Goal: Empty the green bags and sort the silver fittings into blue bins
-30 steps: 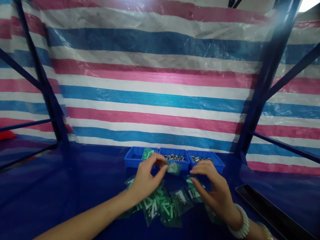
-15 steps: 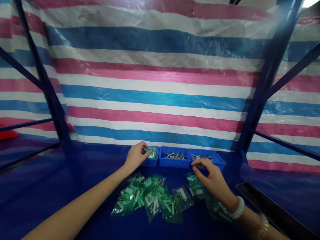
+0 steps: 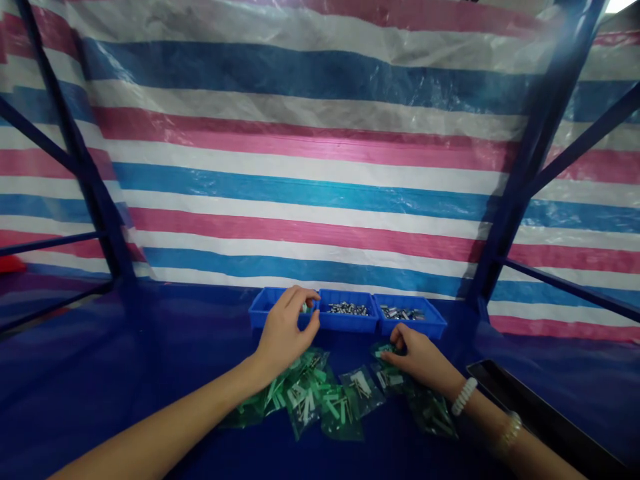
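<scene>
My left hand [image 3: 290, 328] is in front of the left blue bin [image 3: 259, 310], thumb and fingers curved apart, with no object visible between them. It partly hides that bin. Metal parts fill the middle bin [image 3: 349, 323], and more lie in the right bin [image 3: 415, 325]. My right hand [image 3: 414, 353] is lowered over the small bags [image 3: 389, 377] on the right, its thumb and fingertips close to one bag; whether they grip it is unclear. Several clear bags with green and white pieces [image 3: 305, 393] lie in a pile below my left hand.
A long dark flat object [image 3: 530, 407] lies on the blue table [image 3: 200, 320] beside my right forearm. Blue metal posts [image 3: 515, 173] stand at both sides, before a striped plastic sheet [image 3: 320, 193].
My left hand has moved right and toward me, away from over the left bin. My right hand has dropped from the right bin's front edge to the bags.
</scene>
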{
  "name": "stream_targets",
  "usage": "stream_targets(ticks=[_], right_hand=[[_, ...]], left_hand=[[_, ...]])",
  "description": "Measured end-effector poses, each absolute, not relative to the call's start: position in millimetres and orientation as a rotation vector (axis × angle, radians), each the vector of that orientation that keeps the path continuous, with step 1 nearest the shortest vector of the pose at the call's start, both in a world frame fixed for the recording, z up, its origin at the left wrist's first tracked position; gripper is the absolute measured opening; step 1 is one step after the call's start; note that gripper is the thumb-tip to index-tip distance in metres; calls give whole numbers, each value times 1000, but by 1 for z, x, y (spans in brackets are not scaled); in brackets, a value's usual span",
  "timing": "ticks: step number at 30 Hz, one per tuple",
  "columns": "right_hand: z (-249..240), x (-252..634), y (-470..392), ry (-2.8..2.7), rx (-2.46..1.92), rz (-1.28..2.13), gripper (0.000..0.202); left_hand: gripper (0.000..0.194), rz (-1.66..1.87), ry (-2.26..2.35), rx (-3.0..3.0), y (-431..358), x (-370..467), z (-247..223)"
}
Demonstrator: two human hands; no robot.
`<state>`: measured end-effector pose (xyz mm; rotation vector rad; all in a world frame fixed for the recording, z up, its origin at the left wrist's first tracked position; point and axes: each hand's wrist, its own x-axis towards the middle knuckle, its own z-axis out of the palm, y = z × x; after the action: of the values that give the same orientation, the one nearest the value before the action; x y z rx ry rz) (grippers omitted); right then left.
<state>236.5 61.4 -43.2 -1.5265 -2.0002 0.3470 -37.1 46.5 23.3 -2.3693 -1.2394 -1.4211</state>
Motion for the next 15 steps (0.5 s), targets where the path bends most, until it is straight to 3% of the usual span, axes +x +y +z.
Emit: stream_targets(ticks=[8, 15], right_hand=[[-20, 226, 56, -1610, -1100, 851, 33], [-5, 199, 27, -1400, -845, 1237, 48]], left_hand=[[20, -1559, -1384, -2688, 30, -21, 13], [33, -2163, -2108, -3047, 17, 0, -1]])
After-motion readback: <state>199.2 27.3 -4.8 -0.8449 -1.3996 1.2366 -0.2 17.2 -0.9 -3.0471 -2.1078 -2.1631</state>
